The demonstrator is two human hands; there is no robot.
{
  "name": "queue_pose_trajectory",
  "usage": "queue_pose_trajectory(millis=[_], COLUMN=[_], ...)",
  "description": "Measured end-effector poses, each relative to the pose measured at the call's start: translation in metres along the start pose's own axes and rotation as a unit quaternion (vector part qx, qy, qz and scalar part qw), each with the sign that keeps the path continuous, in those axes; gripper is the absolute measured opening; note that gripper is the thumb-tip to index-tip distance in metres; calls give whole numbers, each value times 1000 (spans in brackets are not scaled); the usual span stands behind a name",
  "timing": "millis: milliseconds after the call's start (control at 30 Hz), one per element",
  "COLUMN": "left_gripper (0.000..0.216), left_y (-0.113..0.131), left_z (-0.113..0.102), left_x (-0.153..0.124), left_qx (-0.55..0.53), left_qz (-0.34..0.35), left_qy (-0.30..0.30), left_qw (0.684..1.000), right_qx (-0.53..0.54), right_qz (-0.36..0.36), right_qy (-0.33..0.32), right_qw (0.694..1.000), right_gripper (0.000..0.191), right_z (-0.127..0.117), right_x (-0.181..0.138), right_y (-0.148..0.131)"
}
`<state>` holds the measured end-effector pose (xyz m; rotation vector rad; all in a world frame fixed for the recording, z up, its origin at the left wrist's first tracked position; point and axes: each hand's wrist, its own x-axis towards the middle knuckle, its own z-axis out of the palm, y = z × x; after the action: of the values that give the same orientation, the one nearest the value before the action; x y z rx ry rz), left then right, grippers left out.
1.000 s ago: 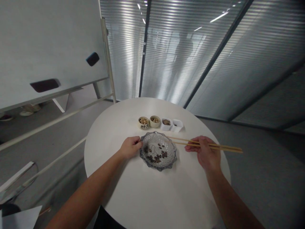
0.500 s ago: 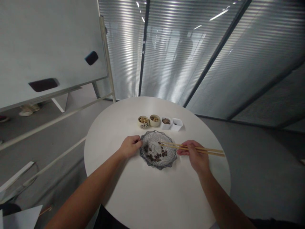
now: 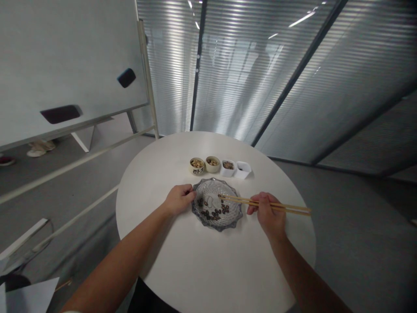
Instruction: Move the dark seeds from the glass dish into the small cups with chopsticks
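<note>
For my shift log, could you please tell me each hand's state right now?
Left hand: closed, holding the dish by its rim.
Right hand: closed, holding chopsticks.

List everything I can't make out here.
All in the head view:
1. Chopsticks: tips too small to tell whether they grip a dark piece in the glass dish.
2. Left hand: most fingers hidden by the hand itself.
3. Rightmost white dish: dark contents too small to identify.
4. Right forearm: cut off by the bottom edge.

Grey floor (image 3: pixel 348 217) beneath whiteboard (image 3: pixel 74 48) and slatted partition (image 3: pixel 224 95)
</note>
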<state>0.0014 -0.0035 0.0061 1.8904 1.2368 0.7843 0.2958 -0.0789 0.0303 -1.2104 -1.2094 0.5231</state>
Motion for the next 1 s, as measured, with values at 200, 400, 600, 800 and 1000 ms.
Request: queue_pose_trajectory(millis=[200,400,600,800,1000], left_gripper=[26,27,28,27,27], left_y=[1,-1,0,2,0], left_z=[-1,0,0,-2,0], left_x=[0,1,1,0,0], left_qx=[1,2,-4,4,1], left_qz=[0,5,4,2,-2], left_qy=[-3,0,-3,-6,-2], left_qw=[1000,1000,1000,1000,1000], right_qx=[60,96,116,68,41], right_qz=[18,-58,-14,70,92], right_qy=[48,152,41,-53,-46], right_qw=[997,982,992,994,994], right_gripper=[38,38,32,36,42], right_z=[-1,-17,-20,-3,20], right_x=[2,38,43,15,11], right_y=[-6,-27,-21,-9,-9])
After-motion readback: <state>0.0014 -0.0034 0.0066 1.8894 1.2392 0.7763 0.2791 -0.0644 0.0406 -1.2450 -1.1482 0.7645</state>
